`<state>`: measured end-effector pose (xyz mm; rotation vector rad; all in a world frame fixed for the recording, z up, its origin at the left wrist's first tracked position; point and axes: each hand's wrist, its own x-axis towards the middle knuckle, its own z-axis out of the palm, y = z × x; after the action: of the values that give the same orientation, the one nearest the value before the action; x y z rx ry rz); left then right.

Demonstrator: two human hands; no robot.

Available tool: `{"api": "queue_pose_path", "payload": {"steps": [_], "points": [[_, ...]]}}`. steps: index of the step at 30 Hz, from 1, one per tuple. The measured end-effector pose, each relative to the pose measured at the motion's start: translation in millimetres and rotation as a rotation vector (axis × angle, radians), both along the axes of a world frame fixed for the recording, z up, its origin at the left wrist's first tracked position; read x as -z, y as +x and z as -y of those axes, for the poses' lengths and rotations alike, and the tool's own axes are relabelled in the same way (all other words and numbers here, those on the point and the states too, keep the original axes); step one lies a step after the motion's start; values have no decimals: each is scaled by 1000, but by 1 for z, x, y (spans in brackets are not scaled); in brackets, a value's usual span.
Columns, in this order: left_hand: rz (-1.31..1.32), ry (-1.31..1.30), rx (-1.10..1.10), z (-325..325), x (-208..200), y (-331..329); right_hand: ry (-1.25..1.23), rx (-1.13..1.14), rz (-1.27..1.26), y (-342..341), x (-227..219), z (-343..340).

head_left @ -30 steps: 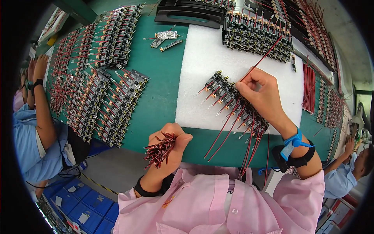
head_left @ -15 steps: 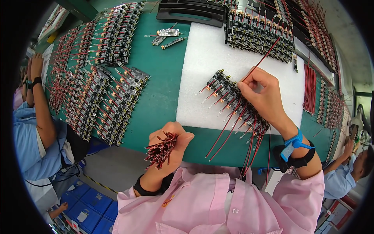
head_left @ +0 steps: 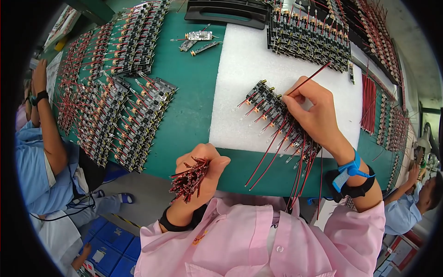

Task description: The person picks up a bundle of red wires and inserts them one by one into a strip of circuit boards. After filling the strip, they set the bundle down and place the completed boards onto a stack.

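My left hand (head_left: 203, 164) is closed round a bundle of red and black wires (head_left: 188, 180), their stripped ends fanning out toward me. Between the thumb and fingers of my right hand (head_left: 314, 108) a single red and black wire (head_left: 310, 78) is pinched, its free length slanting up to the right. The pinch sits right at the edge of a circuit board panel (head_left: 265, 104) that lies slanted on a white foam sheet (head_left: 235, 55). Several wires hang from the panel's near end past the table edge. My right hand hides part of the panel.
Wired board panels (head_left: 150, 104) lie in rows at the left, more stacked panels (head_left: 309, 39) at the far right of the foam. Three loose small boards (head_left: 198, 36) lie near a black tray (head_left: 226, 14). A red wire bundle (head_left: 368, 104) lies at right. Co-workers sit on both sides.
My right hand has shifted very slightly right, with the pinched wire's free end dipping lower. My left hand stays put. At the lower left, a person's leg and shoe have come into view.
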<state>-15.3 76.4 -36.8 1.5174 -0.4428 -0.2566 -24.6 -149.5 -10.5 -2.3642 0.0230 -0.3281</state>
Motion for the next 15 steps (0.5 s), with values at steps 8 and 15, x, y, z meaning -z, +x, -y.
{"api": "queue_pose_path", "payload": {"steps": [8,15], "points": [[17,8,0,-1,1,0,75,-9,-44,1,-3,0],[-11,-2,-4,-1,0,0,49,-23,-66,2,-5,1]]}}
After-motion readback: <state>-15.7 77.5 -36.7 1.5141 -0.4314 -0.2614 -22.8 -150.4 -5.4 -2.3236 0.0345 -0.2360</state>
